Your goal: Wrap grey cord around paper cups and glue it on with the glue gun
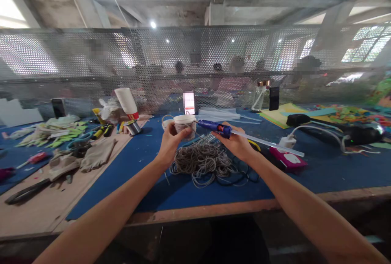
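Left hand [169,144] is wrapped around a small cup [185,124], held up above the table [146,154]. The right hand [236,144] is gripping a blue glue gun [214,127] with its tip aimed at the cup. A clear glue stick [269,144] pokes out the back toward the right.

Room-wise, there's open blue mat on both sides of the grey cord pile [203,162], which sits right under the hands. The table's front edge [214,211] runs near the forearms. A mesh screen [214,52] closes off the far side. On the left are gloves [97,154] and a black tool [27,192], well apart from the hands. A white plug [287,141] lies just beside the stick on the right.

Can't tell if the gun tip actually touches the cup. The people behind the mesh are just blurry shapes.
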Action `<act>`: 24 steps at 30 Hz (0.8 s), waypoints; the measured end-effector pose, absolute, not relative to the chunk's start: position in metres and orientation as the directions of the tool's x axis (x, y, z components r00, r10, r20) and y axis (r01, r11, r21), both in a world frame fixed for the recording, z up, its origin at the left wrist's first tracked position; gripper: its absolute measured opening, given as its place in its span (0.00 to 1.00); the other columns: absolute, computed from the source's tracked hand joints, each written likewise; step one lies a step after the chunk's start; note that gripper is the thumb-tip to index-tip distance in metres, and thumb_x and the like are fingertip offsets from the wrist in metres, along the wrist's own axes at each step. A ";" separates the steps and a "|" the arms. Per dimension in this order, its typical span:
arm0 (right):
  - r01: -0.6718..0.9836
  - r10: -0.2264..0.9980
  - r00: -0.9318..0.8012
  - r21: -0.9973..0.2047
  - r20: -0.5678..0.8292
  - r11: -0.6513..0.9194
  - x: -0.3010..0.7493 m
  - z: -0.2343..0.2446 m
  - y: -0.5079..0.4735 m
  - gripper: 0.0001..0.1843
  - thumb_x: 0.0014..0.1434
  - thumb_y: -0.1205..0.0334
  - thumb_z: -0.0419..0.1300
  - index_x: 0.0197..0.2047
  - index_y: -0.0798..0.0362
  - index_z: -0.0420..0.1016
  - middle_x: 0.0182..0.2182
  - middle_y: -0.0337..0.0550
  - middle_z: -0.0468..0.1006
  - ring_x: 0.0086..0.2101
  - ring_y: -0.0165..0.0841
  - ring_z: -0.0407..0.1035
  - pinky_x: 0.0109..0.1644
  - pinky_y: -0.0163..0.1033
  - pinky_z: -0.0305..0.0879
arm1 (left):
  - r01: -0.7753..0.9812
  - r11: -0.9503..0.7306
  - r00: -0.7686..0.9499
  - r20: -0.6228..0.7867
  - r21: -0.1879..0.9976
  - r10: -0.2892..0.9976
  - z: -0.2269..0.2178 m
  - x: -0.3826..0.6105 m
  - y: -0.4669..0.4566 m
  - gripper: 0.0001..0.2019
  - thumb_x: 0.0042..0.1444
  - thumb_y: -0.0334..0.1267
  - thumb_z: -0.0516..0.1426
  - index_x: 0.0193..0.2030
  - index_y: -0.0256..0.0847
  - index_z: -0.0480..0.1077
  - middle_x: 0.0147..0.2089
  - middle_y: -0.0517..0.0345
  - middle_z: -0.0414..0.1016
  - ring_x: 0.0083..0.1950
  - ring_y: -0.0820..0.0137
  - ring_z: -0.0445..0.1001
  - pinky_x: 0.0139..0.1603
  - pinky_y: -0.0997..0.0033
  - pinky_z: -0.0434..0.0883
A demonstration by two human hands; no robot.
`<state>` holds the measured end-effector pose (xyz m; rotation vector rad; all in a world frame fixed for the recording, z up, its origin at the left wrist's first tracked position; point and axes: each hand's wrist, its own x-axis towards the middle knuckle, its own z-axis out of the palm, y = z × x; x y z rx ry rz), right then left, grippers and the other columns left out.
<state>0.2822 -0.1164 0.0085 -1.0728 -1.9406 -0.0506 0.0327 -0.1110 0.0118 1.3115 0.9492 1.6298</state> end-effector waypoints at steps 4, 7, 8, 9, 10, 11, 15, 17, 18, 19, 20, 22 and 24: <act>0.695 0.669 -0.223 -0.366 0.709 0.619 0.282 0.010 -0.118 0.17 0.67 0.43 0.59 0.39 0.49 0.73 0.26 0.39 0.74 0.27 0.35 0.67 0.34 0.38 0.61 | -0.141 -0.378 -0.109 0.365 0.915 0.925 0.014 0.033 -0.112 0.29 0.45 0.47 0.73 0.52 0.41 0.74 0.53 0.49 0.80 0.58 0.55 0.77 0.61 0.52 0.73; 0.701 0.685 -0.214 -0.379 0.696 0.604 0.281 0.011 -0.118 0.17 0.67 0.42 0.59 0.39 0.48 0.74 0.25 0.39 0.74 0.27 0.35 0.68 0.34 0.38 0.62 | -0.157 -0.375 -0.095 0.363 0.914 0.927 0.015 0.034 -0.113 0.28 0.46 0.47 0.73 0.52 0.41 0.74 0.53 0.48 0.80 0.58 0.55 0.77 0.62 0.52 0.73; 0.703 0.691 -0.210 -0.384 0.691 0.598 0.280 0.011 -0.118 0.17 0.67 0.42 0.59 0.39 0.48 0.74 0.25 0.39 0.74 0.27 0.36 0.69 0.34 0.38 0.62 | -0.164 -0.374 -0.089 0.364 0.913 0.927 0.015 0.034 -0.114 0.27 0.46 0.46 0.73 0.52 0.41 0.75 0.53 0.48 0.80 0.58 0.55 0.77 0.62 0.52 0.73; 0.706 0.697 -0.204 -0.390 0.688 0.591 0.280 0.011 -0.117 0.18 0.67 0.42 0.59 0.40 0.48 0.75 0.26 0.39 0.75 0.27 0.36 0.69 0.34 0.38 0.63 | -0.172 -0.373 -0.081 0.364 0.912 0.928 0.016 0.034 -0.114 0.27 0.46 0.46 0.72 0.52 0.41 0.75 0.54 0.48 0.80 0.59 0.55 0.77 0.62 0.53 0.73; 0.710 0.701 -0.193 -0.395 0.686 0.583 0.279 0.011 -0.116 0.18 0.67 0.42 0.59 0.41 0.48 0.76 0.26 0.40 0.76 0.28 0.37 0.70 0.35 0.39 0.63 | -0.178 -0.371 -0.073 0.364 0.911 0.929 0.016 0.034 -0.115 0.27 0.46 0.46 0.72 0.52 0.40 0.75 0.54 0.48 0.80 0.59 0.55 0.77 0.62 0.54 0.72; 0.714 0.704 -0.178 -0.402 0.688 0.573 0.279 0.010 -0.115 0.19 0.66 0.41 0.60 0.42 0.48 0.76 0.27 0.40 0.77 0.28 0.37 0.71 0.36 0.39 0.64 | -0.183 -0.369 -0.067 0.363 0.911 0.930 0.016 0.035 -0.116 0.27 0.46 0.46 0.72 0.51 0.40 0.75 0.54 0.48 0.80 0.59 0.56 0.77 0.62 0.55 0.72; 0.699 0.707 -0.097 -0.458 0.700 0.549 0.279 0.010 -0.112 0.21 0.65 0.39 0.61 0.43 0.49 0.78 0.30 0.44 0.80 0.34 0.42 0.76 0.41 0.42 0.68 | -0.224 -0.338 -0.041 0.337 0.914 0.941 0.018 0.035 -0.119 0.25 0.47 0.46 0.72 0.50 0.40 0.76 0.53 0.50 0.80 0.57 0.58 0.77 0.60 0.59 0.73; 0.665 0.728 -0.056 -0.518 0.683 0.537 0.279 0.012 -0.111 0.22 0.64 0.39 0.62 0.45 0.50 0.79 0.34 0.46 0.82 0.37 0.44 0.77 0.43 0.43 0.69 | -0.281 -0.302 -0.008 0.313 0.911 0.950 0.019 0.035 -0.119 0.25 0.48 0.45 0.72 0.51 0.41 0.76 0.54 0.51 0.80 0.56 0.60 0.78 0.58 0.61 0.75; 0.648 0.744 -0.034 -0.552 0.668 0.525 0.280 0.013 -0.111 0.23 0.63 0.39 0.63 0.46 0.50 0.79 0.36 0.47 0.82 0.39 0.45 0.77 0.44 0.44 0.69 | -0.310 -0.285 0.008 0.302 0.907 0.953 0.019 0.035 -0.119 0.25 0.48 0.45 0.72 0.51 0.41 0.76 0.54 0.51 0.80 0.55 0.60 0.79 0.56 0.61 0.75; 0.628 0.761 -0.016 -0.586 0.648 0.512 0.281 0.015 -0.111 0.23 0.62 0.39 0.63 0.47 0.51 0.79 0.37 0.48 0.83 0.40 0.46 0.77 0.45 0.45 0.69 | -0.335 -0.269 0.020 0.292 0.903 0.956 0.018 0.035 -0.119 0.25 0.48 0.46 0.72 0.51 0.41 0.76 0.54 0.51 0.80 0.54 0.61 0.79 0.55 0.62 0.76; 0.608 0.781 -0.010 -0.616 0.624 0.500 0.282 0.018 -0.111 0.24 0.61 0.39 0.64 0.48 0.51 0.79 0.37 0.48 0.83 0.41 0.46 0.77 0.45 0.45 0.70 | -0.353 -0.256 0.028 0.284 0.900 0.958 0.018 0.035 -0.119 0.24 0.49 0.46 0.72 0.51 0.40 0.76 0.53 0.50 0.81 0.53 0.61 0.79 0.53 0.63 0.77; 0.569 0.815 -0.022 -0.663 0.580 0.487 0.284 0.021 -0.109 0.24 0.61 0.40 0.65 0.47 0.52 0.80 0.37 0.47 0.83 0.42 0.46 0.76 0.47 0.46 0.69 | -0.371 -0.236 0.036 0.268 0.898 0.963 0.018 0.034 -0.119 0.24 0.50 0.46 0.72 0.50 0.40 0.76 0.52 0.50 0.81 0.51 0.62 0.80 0.49 0.64 0.78; 0.529 0.843 -0.027 -0.708 0.537 0.468 0.289 0.023 -0.106 0.22 0.59 0.42 0.65 0.45 0.52 0.81 0.36 0.46 0.82 0.40 0.44 0.76 0.47 0.46 0.69 | -0.373 -0.220 0.039 0.253 0.901 0.967 0.018 0.033 -0.118 0.23 0.50 0.47 0.72 0.50 0.39 0.76 0.50 0.51 0.81 0.49 0.63 0.80 0.47 0.65 0.79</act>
